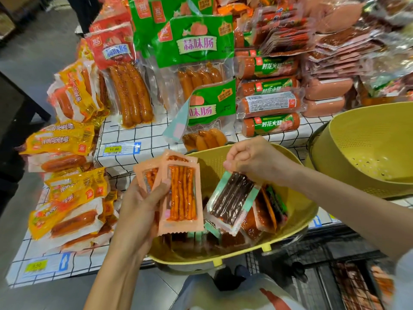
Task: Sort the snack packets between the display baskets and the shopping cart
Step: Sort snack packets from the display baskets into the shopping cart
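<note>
My left hand (143, 202) grips two orange snack packets (181, 193) fanned upright, thumb pressed on the front one. My right hand (250, 159) pinches the top edge of a green-edged packet of dark sticks (232, 200), which hangs tilted over the yellow basket (299, 211). Inside that basket lie several more orange and green packets (263, 211). The wire shopping cart (348, 283) sits at the lower right with a few packets in it.
A second yellow basket (366, 148) stands at the right on the display. Sausage packs in yellow (73, 95), red (120, 70) and green (196, 52) wrappers and stacked ham rolls (270, 104) crowd the checked shelf (138, 135). Grey floor lies to the left.
</note>
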Available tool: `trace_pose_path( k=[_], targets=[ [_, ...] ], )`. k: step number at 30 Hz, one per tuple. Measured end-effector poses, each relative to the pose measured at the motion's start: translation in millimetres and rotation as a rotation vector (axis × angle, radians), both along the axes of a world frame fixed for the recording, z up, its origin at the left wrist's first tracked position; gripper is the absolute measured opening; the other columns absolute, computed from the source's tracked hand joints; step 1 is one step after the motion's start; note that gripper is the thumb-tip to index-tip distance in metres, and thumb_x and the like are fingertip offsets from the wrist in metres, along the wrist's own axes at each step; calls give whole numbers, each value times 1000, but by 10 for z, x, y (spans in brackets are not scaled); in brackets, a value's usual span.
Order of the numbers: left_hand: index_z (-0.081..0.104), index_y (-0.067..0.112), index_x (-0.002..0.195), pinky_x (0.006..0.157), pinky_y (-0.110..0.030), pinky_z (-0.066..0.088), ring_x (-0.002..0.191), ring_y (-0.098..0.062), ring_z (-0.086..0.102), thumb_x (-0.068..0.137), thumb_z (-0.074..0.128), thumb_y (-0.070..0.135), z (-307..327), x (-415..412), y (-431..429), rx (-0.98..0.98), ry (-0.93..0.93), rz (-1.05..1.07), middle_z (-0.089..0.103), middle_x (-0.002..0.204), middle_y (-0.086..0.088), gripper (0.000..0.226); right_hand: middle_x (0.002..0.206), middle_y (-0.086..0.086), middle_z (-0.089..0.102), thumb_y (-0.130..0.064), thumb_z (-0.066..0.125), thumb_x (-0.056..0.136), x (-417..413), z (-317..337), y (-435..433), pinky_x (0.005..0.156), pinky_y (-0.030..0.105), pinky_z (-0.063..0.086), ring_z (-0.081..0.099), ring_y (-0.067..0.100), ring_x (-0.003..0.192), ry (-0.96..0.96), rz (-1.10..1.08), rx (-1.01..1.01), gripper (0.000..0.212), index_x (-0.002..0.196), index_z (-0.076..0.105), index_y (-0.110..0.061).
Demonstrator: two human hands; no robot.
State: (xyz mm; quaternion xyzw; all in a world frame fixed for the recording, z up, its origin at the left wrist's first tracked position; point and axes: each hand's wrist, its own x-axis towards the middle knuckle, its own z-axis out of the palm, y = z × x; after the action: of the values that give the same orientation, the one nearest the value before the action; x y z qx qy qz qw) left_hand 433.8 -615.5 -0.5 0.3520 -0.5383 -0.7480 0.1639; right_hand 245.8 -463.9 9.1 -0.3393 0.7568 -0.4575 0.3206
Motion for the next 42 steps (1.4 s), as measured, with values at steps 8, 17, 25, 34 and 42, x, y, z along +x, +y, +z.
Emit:
trace_pose_path(
  k=[8, 17, 25, 34, 42],
  targets=[
    [60, 22, 106, 56, -23, 57, 82, -16, 73, 84, 60, 17, 6, -36, 39, -67, 28, -20, 76, 92, 1, 23, 107, -3, 67, -20, 57, 94, -162, -182, -3, 80, 10, 44, 59, 7, 96, 346, 182, 164, 19, 109, 67, -15],
    [61, 20, 108, 60, -26, 59, 84, -20, 73, 76, 64, 21, -32, -58, 72, -54, 19, -36, 75, 96, -3, 32, 87, 0, 53, -23, 62, 90, -251, -376, 177, 66, 31, 44, 59, 24, 86, 788, 542, 890, 19, 104, 60, -10],
    [60, 18, 112, 59, -25, 58, 85, -20, 73, 84, 62, 13, -22, -46, 60, -13, 13, -46, 75, 98, -4, 28, 113, 11, 61, -2, 58, 89, -155, -489, 52, 73, 25, 49, 60, 25, 99, 593, 494, 999, 33, 121, 54, -1],
    [63, 19, 105, 54, -24, 56, 79, -18, 73, 72, 65, 21, 47, 5, 21, 31, 50, -24, 76, 91, -5, 33, 81, 2, 74, -15, 72, 80, -284, 173, 407, 81, 39, 55, 70, 16, 78, 27, 137, 227, 18, 97, 68, -11],
    [62, 14, 106, 61, -30, 60, 75, -18, 73, 85, 60, 13, 40, 2, 96, 91, 46, -49, 75, 91, -9, 20, 80, -22, 67, -16, 72, 79, 211, 353, 288, 68, 5, 47, 62, -4, 77, 566, -121, -366, 27, 101, 66, -32]
  ],
)
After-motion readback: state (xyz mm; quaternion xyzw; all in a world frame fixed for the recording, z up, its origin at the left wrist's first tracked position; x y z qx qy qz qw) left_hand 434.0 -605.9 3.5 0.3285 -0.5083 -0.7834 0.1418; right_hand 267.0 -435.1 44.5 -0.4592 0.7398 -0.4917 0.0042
